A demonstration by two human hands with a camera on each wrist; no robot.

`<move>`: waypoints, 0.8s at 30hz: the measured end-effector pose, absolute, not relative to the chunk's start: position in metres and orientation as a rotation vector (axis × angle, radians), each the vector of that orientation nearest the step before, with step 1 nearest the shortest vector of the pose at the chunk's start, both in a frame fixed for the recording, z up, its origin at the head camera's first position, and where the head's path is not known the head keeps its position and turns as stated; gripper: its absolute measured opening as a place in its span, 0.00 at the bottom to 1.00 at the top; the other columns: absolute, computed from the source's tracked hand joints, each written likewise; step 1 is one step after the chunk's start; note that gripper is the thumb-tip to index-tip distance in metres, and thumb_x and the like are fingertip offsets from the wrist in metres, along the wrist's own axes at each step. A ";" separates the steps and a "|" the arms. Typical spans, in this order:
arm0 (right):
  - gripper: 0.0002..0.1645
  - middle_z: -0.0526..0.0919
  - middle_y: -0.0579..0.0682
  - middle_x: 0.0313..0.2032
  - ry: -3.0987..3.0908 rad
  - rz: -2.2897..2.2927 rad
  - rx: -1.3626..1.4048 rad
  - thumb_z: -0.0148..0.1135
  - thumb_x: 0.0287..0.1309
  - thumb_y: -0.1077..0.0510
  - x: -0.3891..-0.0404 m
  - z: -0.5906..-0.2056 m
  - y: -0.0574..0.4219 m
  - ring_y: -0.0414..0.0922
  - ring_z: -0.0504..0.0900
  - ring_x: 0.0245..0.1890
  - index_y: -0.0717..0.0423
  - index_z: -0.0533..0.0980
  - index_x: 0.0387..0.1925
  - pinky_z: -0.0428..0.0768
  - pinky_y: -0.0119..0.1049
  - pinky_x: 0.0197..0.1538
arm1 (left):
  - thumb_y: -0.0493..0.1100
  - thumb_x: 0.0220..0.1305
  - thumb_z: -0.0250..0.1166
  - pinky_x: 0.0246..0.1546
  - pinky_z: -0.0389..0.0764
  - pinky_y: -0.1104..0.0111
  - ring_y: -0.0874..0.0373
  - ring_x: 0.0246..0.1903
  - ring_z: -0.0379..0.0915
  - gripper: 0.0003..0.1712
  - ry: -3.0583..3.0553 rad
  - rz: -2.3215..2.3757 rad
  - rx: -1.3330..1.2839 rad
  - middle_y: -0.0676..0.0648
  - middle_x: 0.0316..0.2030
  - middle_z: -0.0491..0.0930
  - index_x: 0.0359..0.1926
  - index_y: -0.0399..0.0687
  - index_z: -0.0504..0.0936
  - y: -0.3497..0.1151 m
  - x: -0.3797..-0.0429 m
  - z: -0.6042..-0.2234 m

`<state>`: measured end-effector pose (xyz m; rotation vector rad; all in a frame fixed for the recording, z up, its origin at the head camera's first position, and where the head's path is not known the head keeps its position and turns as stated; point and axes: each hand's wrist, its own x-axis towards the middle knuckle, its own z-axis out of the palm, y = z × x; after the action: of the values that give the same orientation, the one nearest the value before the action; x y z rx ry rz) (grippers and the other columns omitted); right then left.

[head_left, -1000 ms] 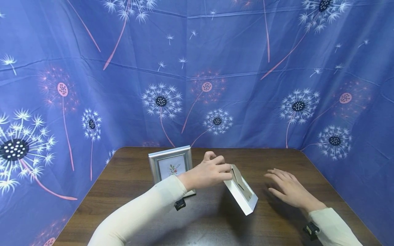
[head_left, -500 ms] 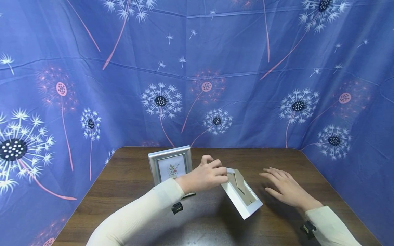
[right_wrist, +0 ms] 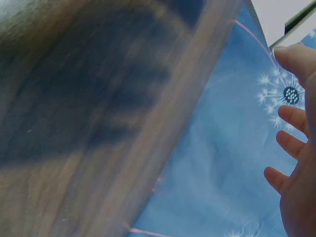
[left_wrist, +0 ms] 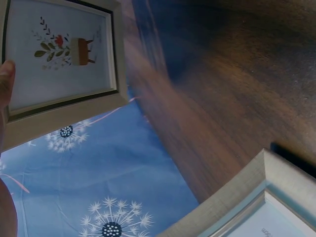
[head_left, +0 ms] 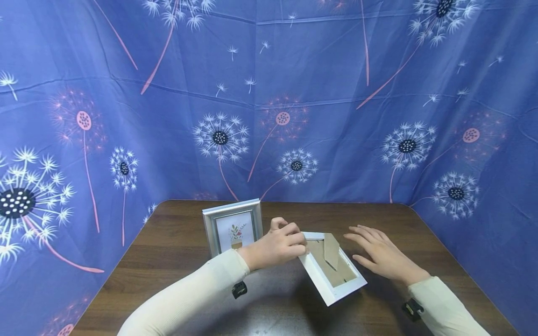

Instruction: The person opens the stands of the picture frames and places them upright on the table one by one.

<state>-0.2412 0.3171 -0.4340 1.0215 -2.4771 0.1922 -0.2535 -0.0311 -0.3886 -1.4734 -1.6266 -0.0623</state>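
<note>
In the head view my left hand (head_left: 279,245) grips a picture frame (head_left: 313,275) by its left edge, holding it tilted above the table. Its brown back and slanted stand leg face the head camera. The left wrist view shows this frame's front (left_wrist: 61,111), with a potted-plant print and the thumb over its edge. My right hand (head_left: 382,256) hovers just right of the frame, fingers spread and relaxed, holding nothing. A second, silver picture frame (head_left: 212,228) stands upright behind my left forearm, partly hidden; its corner (left_wrist: 266,168) appears in the left wrist view.
The brown wooden table (head_left: 159,261) spans the lower part of the head view. A blue curtain (head_left: 344,154) with dandelion prints hangs behind it and at both sides.
My left hand has shifted slightly left and down, turning the held frame so more of its back faces the head camera. My right hand has moved left, closer to it.
</note>
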 end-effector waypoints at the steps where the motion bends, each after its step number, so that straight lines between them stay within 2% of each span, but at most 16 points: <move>1: 0.34 0.73 0.59 0.62 -2.479 0.192 1.028 0.72 0.51 0.57 -0.242 -0.433 0.315 0.62 0.69 0.62 0.54 0.73 0.61 0.62 0.61 0.58 | 0.42 0.57 0.70 0.47 0.63 0.53 0.61 0.39 0.70 0.08 -1.620 -0.066 -1.471 0.59 0.36 0.76 0.31 0.58 0.77 -0.031 -0.253 -0.389; 9: 0.33 0.73 0.59 0.63 -2.493 0.149 1.057 0.71 0.54 0.56 -0.245 -0.426 0.302 0.60 0.68 0.63 0.53 0.73 0.62 0.62 0.61 0.60 | 0.43 0.58 0.70 0.47 0.63 0.53 0.62 0.39 0.69 0.07 -1.594 -0.073 -1.461 0.61 0.36 0.76 0.31 0.58 0.78 -0.032 -0.252 -0.395; 18: 0.35 0.75 0.59 0.61 -2.412 0.114 1.134 0.72 0.49 0.60 -0.249 -0.420 0.293 0.61 0.70 0.62 0.54 0.74 0.61 0.64 0.59 0.60 | 0.45 0.55 0.73 0.49 0.60 0.53 0.62 0.42 0.70 0.11 -1.633 -0.106 -1.480 0.60 0.39 0.77 0.36 0.57 0.79 -0.036 -0.248 -0.401; 24: 0.36 0.74 0.59 0.62 -2.443 0.109 1.141 0.72 0.49 0.60 -0.250 -0.417 0.289 0.60 0.70 0.63 0.52 0.73 0.62 0.64 0.60 0.60 | 0.45 0.56 0.73 0.49 0.60 0.53 0.61 0.43 0.69 0.10 -1.630 -0.097 -1.483 0.60 0.39 0.77 0.36 0.58 0.78 -0.037 -0.247 -0.403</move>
<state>-0.2500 0.2894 -0.4167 1.1408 -2.4430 0.1094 -0.2474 -0.0370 -0.4029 -1.4826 -1.6302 -0.0973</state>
